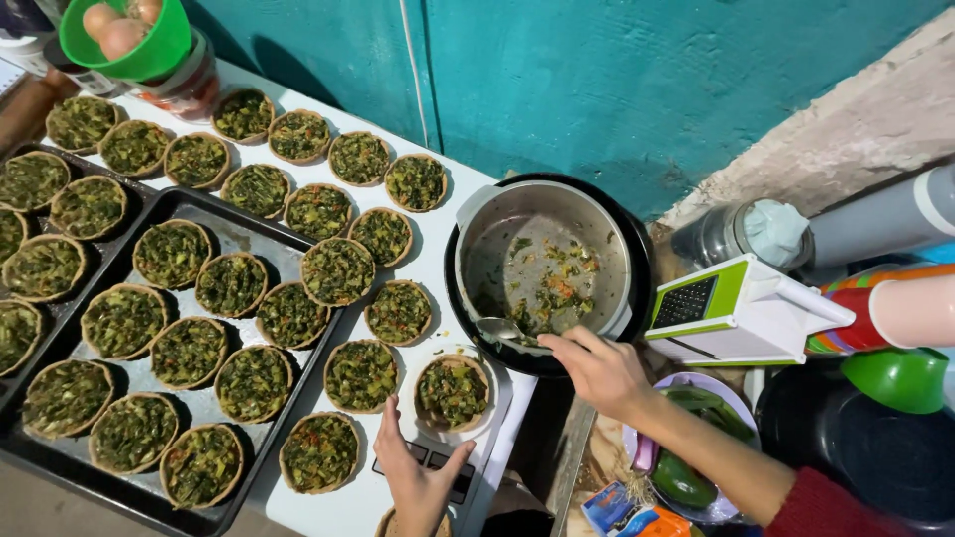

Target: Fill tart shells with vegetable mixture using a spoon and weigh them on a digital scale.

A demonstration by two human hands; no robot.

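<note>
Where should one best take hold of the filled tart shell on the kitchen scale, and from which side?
Probably grip the tart shell by its brown outer wall, fingers coming from above on opposite sides. The filling fills its open top and it sits flat, with free rim on the side toward the left hand.

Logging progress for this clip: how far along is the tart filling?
Mostly done: the tart shells on the dark baking tray and the white counter hold green filling. In hand: the right hand holds a spoon in the nearly scraped-out pot; the left hand rests beside the nearest tart. Left: only scraps.
</note>
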